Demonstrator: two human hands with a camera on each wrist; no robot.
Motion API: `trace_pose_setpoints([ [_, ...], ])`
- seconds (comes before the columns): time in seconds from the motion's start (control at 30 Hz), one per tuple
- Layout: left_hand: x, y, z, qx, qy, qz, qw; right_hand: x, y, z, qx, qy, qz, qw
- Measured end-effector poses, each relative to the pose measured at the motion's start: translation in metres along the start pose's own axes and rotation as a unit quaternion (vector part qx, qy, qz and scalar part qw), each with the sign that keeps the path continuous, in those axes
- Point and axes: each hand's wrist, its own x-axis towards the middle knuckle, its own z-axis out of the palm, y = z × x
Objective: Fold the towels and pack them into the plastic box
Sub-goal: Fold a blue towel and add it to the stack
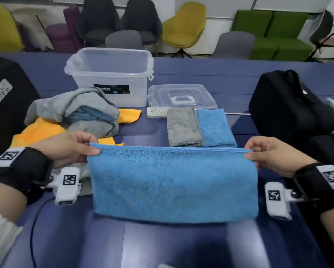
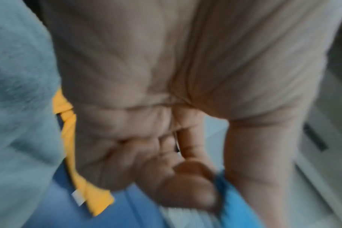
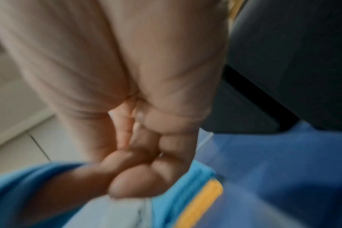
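Note:
A blue towel (image 1: 172, 182), folded in half, hangs above the near table, held up by its top edge. My left hand (image 1: 79, 147) pinches its top left corner and my right hand (image 1: 262, 153) pinches its top right corner. Both wrist views are blurred; they show fingers curled on the blue towel (image 2: 236, 205) (image 3: 178, 194). A folded grey towel (image 1: 183, 127) and a folded blue towel (image 1: 214, 128) lie side by side behind it. The clear plastic box (image 1: 112, 74) stands open at the back, nothing visible inside. A heap of unfolded grey (image 1: 75, 107), blue and yellow towels (image 1: 40, 132) lies left.
The box's clear lid (image 1: 181, 97) lies flat right of the box, a white power strip (image 1: 156, 112) in front of it. Black bags sit at the left (image 1: 5, 105) and right (image 1: 289, 107) edges of the blue table (image 1: 162, 246). Chairs stand behind.

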Motion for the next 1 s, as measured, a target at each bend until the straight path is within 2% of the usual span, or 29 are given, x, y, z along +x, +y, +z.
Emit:
trace_pose_setpoints([
  [0.07, 0.014, -0.013, 0.011, 0.027, 0.054, -0.060, 0.996, 0.018, 0.026, 0.010, -0.038, 0.056, 0.034, 0.997],
  [0.13, 0.032, -0.034, 0.026, 0.087, 0.126, -0.116, 0.981, 0.037, 0.057, 0.024, -0.111, 0.099, 0.067, 0.987],
  [0.23, 0.058, -0.064, 0.048, 0.140, 0.186, -0.164, 0.959, 0.060, 0.095, 0.041, -0.177, 0.146, 0.108, 0.967],
  [0.37, 0.079, -0.080, 0.063, 0.001, 0.254, -0.167, 0.953, 0.074, 0.107, 0.053, -0.175, 0.238, 0.136, 0.946],
  [0.47, 0.085, -0.079, 0.071, -0.030, 0.274, -0.149, 0.950, 0.074, 0.102, 0.056, -0.190, 0.261, 0.148, 0.935],
  [0.63, 0.089, -0.075, 0.077, -0.070, 0.284, -0.109, 0.950, 0.073, 0.102, 0.062, -0.090, 0.284, 0.151, 0.943],
  [0.73, 0.088, -0.074, 0.079, -0.033, 0.293, -0.095, 0.951, 0.072, 0.104, 0.059, -0.067, 0.294, 0.137, 0.943],
  [0.8, 0.087, -0.077, 0.078, 0.143, 0.299, -0.067, 0.941, 0.069, 0.105, 0.056, -0.159, 0.283, 0.146, 0.934],
  [0.87, 0.083, -0.079, 0.084, 0.328, 0.281, 0.001, 0.902, 0.061, 0.106, 0.051, -0.266, 0.235, 0.175, 0.918],
  [0.93, 0.076, -0.079, 0.099, 0.387, 0.212, 0.078, 0.894, 0.050, 0.110, 0.052, -0.324, 0.151, 0.220, 0.908],
  [1.0, 0.072, -0.082, 0.118, 0.415, 0.111, 0.124, 0.895, 0.040, 0.118, 0.056, -0.381, 0.086, 0.252, 0.885],
])
